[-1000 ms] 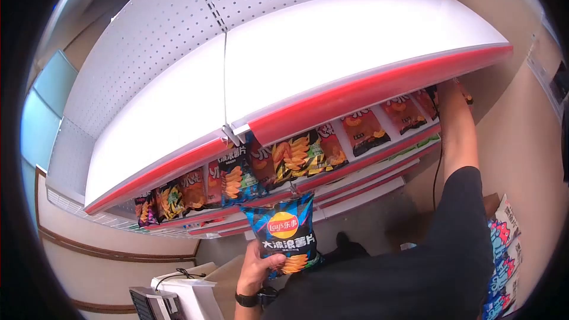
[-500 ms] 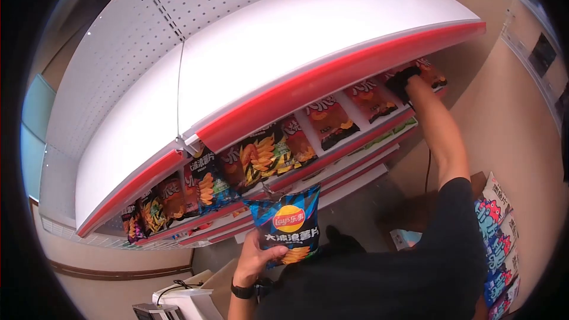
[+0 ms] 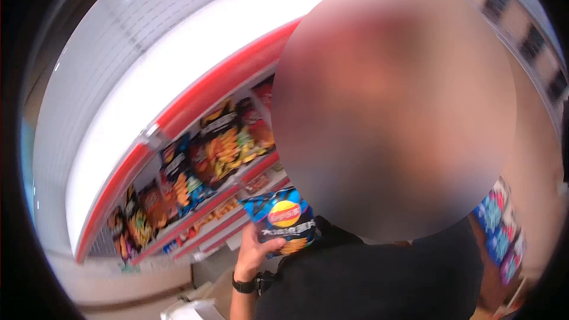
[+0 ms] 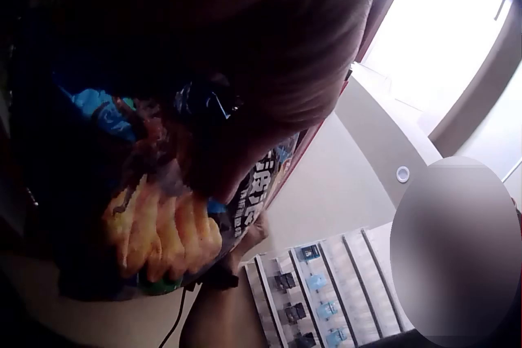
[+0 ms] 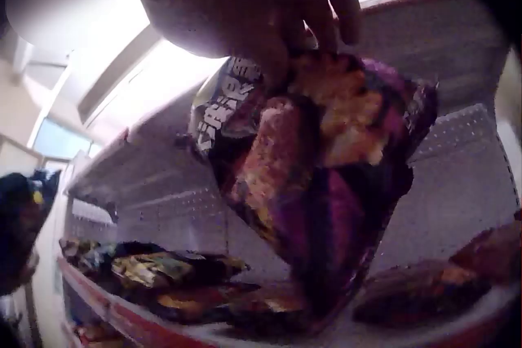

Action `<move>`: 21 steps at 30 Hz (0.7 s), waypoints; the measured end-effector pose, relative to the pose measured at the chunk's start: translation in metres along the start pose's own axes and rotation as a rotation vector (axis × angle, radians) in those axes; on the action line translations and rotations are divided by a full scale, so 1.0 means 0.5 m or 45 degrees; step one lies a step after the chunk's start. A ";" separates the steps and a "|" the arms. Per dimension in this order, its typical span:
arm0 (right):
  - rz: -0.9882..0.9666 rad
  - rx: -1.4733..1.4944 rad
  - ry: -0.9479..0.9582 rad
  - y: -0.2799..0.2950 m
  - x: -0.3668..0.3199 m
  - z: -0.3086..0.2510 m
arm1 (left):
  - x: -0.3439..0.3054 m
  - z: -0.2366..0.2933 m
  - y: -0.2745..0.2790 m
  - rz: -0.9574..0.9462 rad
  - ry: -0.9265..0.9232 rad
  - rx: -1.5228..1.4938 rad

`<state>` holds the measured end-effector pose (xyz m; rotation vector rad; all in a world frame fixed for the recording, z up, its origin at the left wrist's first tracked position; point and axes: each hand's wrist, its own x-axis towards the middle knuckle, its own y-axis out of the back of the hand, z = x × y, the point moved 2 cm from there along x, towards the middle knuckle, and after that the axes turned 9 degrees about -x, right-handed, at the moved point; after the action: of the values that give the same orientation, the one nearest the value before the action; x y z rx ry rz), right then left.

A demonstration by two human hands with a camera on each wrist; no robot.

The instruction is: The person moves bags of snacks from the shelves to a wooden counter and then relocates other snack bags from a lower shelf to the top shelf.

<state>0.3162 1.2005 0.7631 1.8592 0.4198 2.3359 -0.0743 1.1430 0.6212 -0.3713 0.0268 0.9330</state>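
Observation:
In the head view my left hand (image 3: 255,253) grips the lower left side of a blue and black bag of Lay's chips (image 3: 284,214), thumb across its front. The left wrist view shows that chip bag (image 4: 163,238) close up and dark, with the hand (image 4: 285,46) over it. A purple and black bag of chips (image 5: 326,217) hangs tilted from my right hand (image 5: 253,5) in the right wrist view, in front of the shelf, its upper part pinched by the fingers. A round blur hides the right hand in the head view.
Several chip bags (image 3: 222,142) line the shelf under a white top shelf with a red front edge (image 3: 201,98). More bags (image 5: 175,270) lie along the shelf in the right wrist view. Blue and white snack bags (image 3: 501,231) stand low at the right.
The head view has swung to the right and tilted. My right hand, earlier reaching in at the shelf's right end, now holds the purple chip bag. My left hand keeps its grip.

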 end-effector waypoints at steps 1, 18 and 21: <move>0.013 0.005 -0.038 0.029 -0.022 -0.011 | -0.003 -0.007 0.000 -0.044 0.029 -0.053; -0.037 -0.128 -1.876 0.594 -0.600 -0.424 | -0.109 -0.196 -0.031 -0.507 0.523 -0.150; 0.056 -0.163 -1.974 0.691 -0.635 -0.446 | -0.155 -0.211 -0.102 -0.524 0.456 -0.251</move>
<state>0.1996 0.7549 0.5223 2.7908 -0.0057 0.3693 -0.0663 1.0211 0.5518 -0.6954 0.1807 0.4545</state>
